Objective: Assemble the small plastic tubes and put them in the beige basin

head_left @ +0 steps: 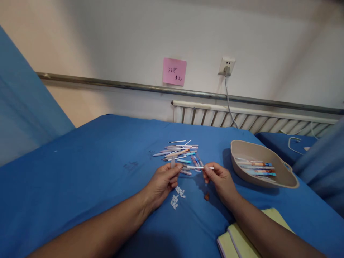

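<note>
A thin white pen refill (195, 167) is stretched level between my two hands above the blue sheet. My right hand (219, 179) pinches its white end between thumb and fingertips. At its dark end my left hand (165, 179) is closed, and a greyish translucent piece (172, 162) sticks up from those fingers; its kind is unclear. Just beyond lies a loose pile of pens (176, 154) and refills. Small white pieces (174, 201) are scattered below my left hand. A small brown piece (206, 196) lies on the sheet beside my right hand.
A beige basin (288, 177) holding several pens (259, 168) stands at the right. A folded yellow towel (228, 243) lies under my right forearm. Behind the blue-covered bed (80, 172) are a radiator (209, 116), a metal rail (120, 84) and a plugged-in socket (227, 66).
</note>
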### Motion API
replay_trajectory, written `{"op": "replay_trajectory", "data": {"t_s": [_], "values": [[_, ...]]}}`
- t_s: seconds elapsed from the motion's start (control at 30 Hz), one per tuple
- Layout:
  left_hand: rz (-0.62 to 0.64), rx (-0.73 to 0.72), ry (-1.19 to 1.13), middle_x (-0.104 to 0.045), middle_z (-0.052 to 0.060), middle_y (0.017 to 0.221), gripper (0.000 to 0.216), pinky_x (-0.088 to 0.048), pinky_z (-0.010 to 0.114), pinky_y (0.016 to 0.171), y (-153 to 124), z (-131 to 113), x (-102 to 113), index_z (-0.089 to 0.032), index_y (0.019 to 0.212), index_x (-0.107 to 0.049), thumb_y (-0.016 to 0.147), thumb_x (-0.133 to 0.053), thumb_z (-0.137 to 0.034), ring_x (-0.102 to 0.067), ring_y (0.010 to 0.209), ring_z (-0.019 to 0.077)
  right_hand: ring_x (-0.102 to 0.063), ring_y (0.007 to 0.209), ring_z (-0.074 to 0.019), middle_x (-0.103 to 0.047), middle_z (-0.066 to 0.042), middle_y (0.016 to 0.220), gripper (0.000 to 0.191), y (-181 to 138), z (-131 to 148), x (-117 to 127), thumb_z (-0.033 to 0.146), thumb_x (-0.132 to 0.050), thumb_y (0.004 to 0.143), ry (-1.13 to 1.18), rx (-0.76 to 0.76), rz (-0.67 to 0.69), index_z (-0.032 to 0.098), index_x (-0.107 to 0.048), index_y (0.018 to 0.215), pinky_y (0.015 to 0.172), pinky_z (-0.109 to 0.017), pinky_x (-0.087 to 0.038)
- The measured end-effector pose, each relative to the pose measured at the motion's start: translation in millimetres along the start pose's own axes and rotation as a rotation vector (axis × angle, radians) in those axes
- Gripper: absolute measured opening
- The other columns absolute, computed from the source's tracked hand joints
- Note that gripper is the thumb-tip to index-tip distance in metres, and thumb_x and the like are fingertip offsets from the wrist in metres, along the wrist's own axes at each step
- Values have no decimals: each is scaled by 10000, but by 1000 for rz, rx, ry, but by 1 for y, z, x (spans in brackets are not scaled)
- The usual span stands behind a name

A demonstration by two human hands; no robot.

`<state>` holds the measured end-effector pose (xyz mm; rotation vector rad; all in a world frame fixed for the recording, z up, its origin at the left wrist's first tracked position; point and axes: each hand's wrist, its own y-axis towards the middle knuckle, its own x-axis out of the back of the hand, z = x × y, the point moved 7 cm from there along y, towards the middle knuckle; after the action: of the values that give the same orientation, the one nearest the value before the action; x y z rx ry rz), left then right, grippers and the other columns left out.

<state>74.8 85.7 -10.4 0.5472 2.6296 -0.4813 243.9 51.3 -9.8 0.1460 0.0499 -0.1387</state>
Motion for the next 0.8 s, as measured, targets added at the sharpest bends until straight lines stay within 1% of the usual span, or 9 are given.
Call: {"op": "replay_trajectory", "data": {"t_s": [0.13,0.23,0.4,0.53,0.67,0.73,0.8], "values": [[-17,-58,124,-332,-103,473,217,-188,179,389,0,-1,0,-137,767,-593,708,-711,-308,-219,390,26,-482,494,-97,-541,20,585,325,1,-2,-3,497,-600,767,-18,-18,26,176,-585,718,494,-219,-387],[-38,-73,188,-344,-99,460,231,-195,181,387,1,-1,2,-137,752,-597,700,-710,-332,-234,389,33,-484,489,-92,-550,17,590,322,2,-4,-5,494,-609,759,-18,-28,52,176,-591,714,490,-213,-386],[-55,-75,224,-368,-93,457,259,-187,182,375,2,0,4,-137,732,-598,673,-722,-357,-262,374,38,-487,483,-94,-555,17,582,334,3,-7,-5,508,-622,739,-34,-26,54,176,-608,705,486,-214,-390],[-88,-88,254,-396,-85,455,254,-185,179,367,2,2,5,-139,709,-597,646,-742,-338,-293,366,39,-495,502,-105,-561,8,588,341,2,-9,-7,513,-618,739,-52,-46,82,172,-616,716,465,-211,-404],[-93,-94,279,-408,-83,455,238,-200,176,368,2,3,4,-142,698,-592,648,-740,-322,-295,369,39,-491,521,-103,-556,0,613,329,0,-12,-10,499,-609,755,-37,-71,108,170,-610,738,432,-188,-400],[-94,-100,284,-410,-82,456,229,-202,178,371,2,2,4,-142,712,-599,650,-740,-311,-298,369,39,-488,524,-101,-551,-3,625,334,-1,-13,-11,502,-611,752,-18,-94,116,169,-609,744,407,-174,-389],[-89,-99,288,-418,-82,450,239,-192,181,371,1,2,3,-140,767,-621,642,-749,-299,-298,362,40,-484,524,-100,-546,-4,629,343,-1,-14,-12,509,-621,740,2,-115,120,166,-607,748,382,-161,-380]]}}
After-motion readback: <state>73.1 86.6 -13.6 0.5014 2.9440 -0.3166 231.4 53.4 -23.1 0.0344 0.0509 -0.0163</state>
